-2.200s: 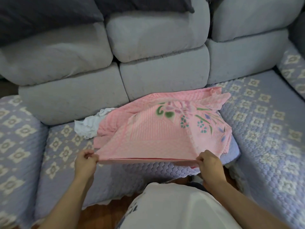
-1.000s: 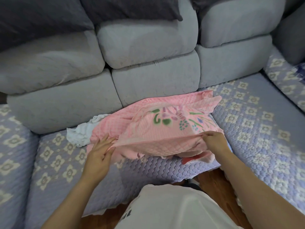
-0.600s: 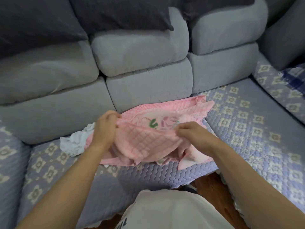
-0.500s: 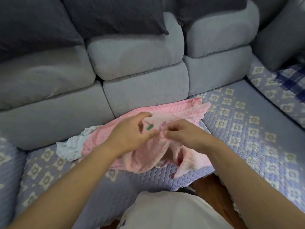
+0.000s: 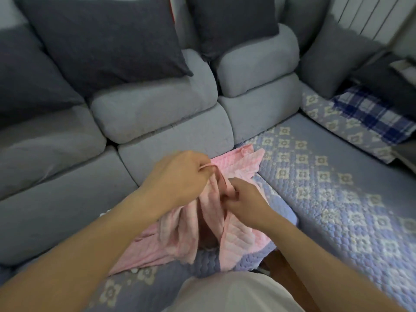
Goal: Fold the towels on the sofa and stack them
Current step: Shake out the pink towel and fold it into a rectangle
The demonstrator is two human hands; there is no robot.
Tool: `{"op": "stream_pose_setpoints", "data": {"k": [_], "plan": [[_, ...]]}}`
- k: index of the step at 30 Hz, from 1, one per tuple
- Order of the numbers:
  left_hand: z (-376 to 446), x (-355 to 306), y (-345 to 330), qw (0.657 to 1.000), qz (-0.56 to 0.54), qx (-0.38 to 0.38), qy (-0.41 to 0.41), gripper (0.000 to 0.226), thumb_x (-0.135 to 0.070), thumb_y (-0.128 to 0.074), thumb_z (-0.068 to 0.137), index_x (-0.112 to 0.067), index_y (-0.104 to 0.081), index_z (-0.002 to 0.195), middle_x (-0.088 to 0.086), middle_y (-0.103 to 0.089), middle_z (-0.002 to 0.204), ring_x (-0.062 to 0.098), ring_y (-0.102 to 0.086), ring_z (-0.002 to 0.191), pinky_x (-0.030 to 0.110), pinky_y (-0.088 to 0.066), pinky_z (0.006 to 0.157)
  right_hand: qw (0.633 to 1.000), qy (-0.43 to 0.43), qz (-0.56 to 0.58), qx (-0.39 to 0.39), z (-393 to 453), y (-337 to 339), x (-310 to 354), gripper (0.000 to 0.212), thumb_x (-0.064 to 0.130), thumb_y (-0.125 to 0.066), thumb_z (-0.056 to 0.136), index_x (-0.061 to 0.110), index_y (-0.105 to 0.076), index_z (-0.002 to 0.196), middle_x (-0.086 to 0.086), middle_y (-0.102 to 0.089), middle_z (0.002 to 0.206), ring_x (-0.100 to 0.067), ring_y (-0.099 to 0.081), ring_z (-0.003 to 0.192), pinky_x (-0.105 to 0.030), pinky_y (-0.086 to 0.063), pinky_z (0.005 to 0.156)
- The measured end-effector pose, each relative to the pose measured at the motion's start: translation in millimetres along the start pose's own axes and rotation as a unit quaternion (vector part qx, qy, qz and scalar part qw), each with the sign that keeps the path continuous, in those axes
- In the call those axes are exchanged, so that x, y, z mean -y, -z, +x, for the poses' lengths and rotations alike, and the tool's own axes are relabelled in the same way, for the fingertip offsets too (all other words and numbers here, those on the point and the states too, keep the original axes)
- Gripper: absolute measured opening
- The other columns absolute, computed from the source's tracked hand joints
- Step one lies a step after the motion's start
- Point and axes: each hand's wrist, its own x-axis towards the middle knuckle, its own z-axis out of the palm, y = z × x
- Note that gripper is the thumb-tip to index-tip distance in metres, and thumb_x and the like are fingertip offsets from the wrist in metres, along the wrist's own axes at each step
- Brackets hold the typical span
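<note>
Nearest the camera is the person's white shirt (image 5: 231, 293), with both bare forearms reaching forward over the front edge of the sofa seat (image 5: 337, 199), which is covered in a quilted lilac cover with pale flower squares. A strip of wooden floor (image 5: 286, 273) shows just right of the shirt.

The pink towel (image 5: 238, 239) hangs bunched from both hands, its lower folds resting on the seat cover. The left hand (image 5: 177, 179) has a closed grip, its fingers curled round a gathered edge of the towel at the top. The right hand (image 5: 245, 199) sits just beside and a little lower, its grip also closed, pinching the same edge. The two hands are almost touching. A flat part of the towel lies behind them on the seat, reaching the base of the back cushions.

Farther off stand the grey back cushions (image 5: 157, 113), with dark pillows (image 5: 105, 39) leaning on top. At the far right a blue checked cloth (image 5: 371, 113) lies on the side seat.
</note>
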Motion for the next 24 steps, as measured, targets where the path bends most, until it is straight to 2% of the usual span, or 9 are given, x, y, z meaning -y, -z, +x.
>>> {"op": "stream_pose_setpoints", "data": {"k": [4, 6, 8, 10, 14, 17, 20, 22, 24], "plan": [[5, -12, 22, 0.999, 0.003, -0.022, -0.031, 0.035, -0.041, -0.057, 0.095, -0.027, -0.052, 0.063, -0.003, -0.047, 0.055, 0.03, -0.055, 0.072, 0.035, -0.044, 0.061, 0.979, -0.095, -0.032, -0.176, -5, -2, -35, 0.037, -0.002, -0.054, 0.073, 0.033, -0.049, 0.064, 0.009, -0.056, 0.068, -0.014, -0.053, 0.069, -0.028, -0.033, 0.062], [6, -11, 32, 0.999, 0.014, -0.041, -0.018, 0.03, -0.045, -0.056, 0.095, -0.025, -0.064, 0.074, -0.005, -0.061, 0.065, 0.024, -0.059, 0.076, 0.035, -0.048, 0.066, 0.963, -0.119, -0.025, -0.242, -6, 11, -45, 0.041, -0.005, -0.053, 0.071, 0.032, -0.062, 0.085, 0.01, -0.06, 0.087, -0.011, -0.055, 0.08, -0.027, -0.04, 0.071], [9, -6, 41, 0.998, 0.006, -0.062, -0.006, 0.029, -0.048, -0.056, 0.095, -0.025, -0.07, 0.086, -0.004, -0.069, 0.075, 0.022, -0.064, 0.082, 0.037, -0.053, 0.073, 0.949, -0.123, -0.037, -0.286, -9, 23, -51, 0.05, -0.008, -0.053, 0.072, 0.024, -0.064, 0.109, 0.007, -0.057, 0.104, -0.009, -0.053, 0.093, -0.025, -0.039, 0.08], [9, -2, 45, 0.997, -0.003, -0.077, -0.01, 0.031, -0.047, -0.057, 0.095, -0.021, -0.069, 0.083, -0.002, -0.067, 0.071, 0.023, -0.063, 0.078, 0.038, -0.053, 0.071, 0.944, -0.129, -0.053, -0.297, -11, 32, -55, 0.049, -0.007, -0.053, 0.075, 0.022, -0.065, 0.113, 0.007, -0.061, 0.106, -0.011, -0.055, 0.096, -0.027, -0.042, 0.082], [4, 6, 47, 0.99, -0.002, -0.128, -0.051, 0.037, -0.047, -0.053, 0.092, -0.016, -0.058, 0.074, 0.0, -0.054, 0.057, 0.024, -0.057, 0.066, 0.04, -0.051, 0.064, 0.936, -0.193, -0.123, -0.267, -10, 50, -81, 0.031, -0.003, -0.052, 0.078, 0.019, -0.07, 0.091, 0.001, -0.067, 0.09, -0.021, -0.06, 0.082, -0.031, -0.046, 0.068], [6, 26, 52, 0.98, -0.038, -0.193, -0.041, 0.035, -0.051, -0.05, 0.09, -0.023, -0.07, 0.086, -0.004, -0.068, 0.069, 0.025, -0.066, 0.076, 0.041, -0.054, 0.07, 0.92, -0.289, -0.134, -0.23, -20, 58, -111, 0.024, -0.002, -0.051, 0.08, 0.016, -0.066, 0.077, -0.009, -0.065, 0.079, -0.029, -0.061, 0.074, -0.032, -0.047, 0.061], [7, 56, 53, 0.971, -0.019, -0.239, -0.024, 0.032, -0.047, -0.053, 0.093, -0.025, -0.075, 0.098, 0.0, -0.077, 0.091, 0.028, -0.071, 0.091, 0.044, -0.056, 0.079, 0.872, -0.413, -0.06, -0.256, -32, 68, -141, 0.017, 0.006, -0.052, 0.088, 0.013, -0.065, 0.079, -0.01, -0.063, 0.082, -0.032, -0.061, 0.081, -0.035, -0.051, 0.07], [5, 81, 45, 0.97, 0.053, -0.238, -0.001, 0.028, -0.046, -0.056, 0.097, -0.027, -0.076, 0.103, 0.006, -0.077, 0.094, 0.035, -0.071, 0.09, 0.045, -0.057, 0.077, 0.842, -0.48, 0.037, -0.246, -34, 74, -152, 0.012, 0.007, -0.054, 0.092, 0.006, -0.067, 0.094, -0.011, -0.063, 0.09, -0.032, -0.065, 0.091, -0.034, -0.051, 0.074], [-1, 111, 24, 0.965, 0.14, -0.222, 0.024, 0.03, -0.045, -0.053, 0.099, -0.026, -0.076, 0.099, 0.014, -0.075, 0.087, 0.041, -0.069, 0.081, 0.045, -0.057, 0.069, 0.803, -0.531, 0.177, -0.206, -34, 81, -160, 0.015, -0.004, -0.057, 0.09, 0.001, -0.063, 0.103, -0.014, -0.062, 0.091, -0.028, -0.065, 0.076, -0.035, -0.054, 0.072]]}}
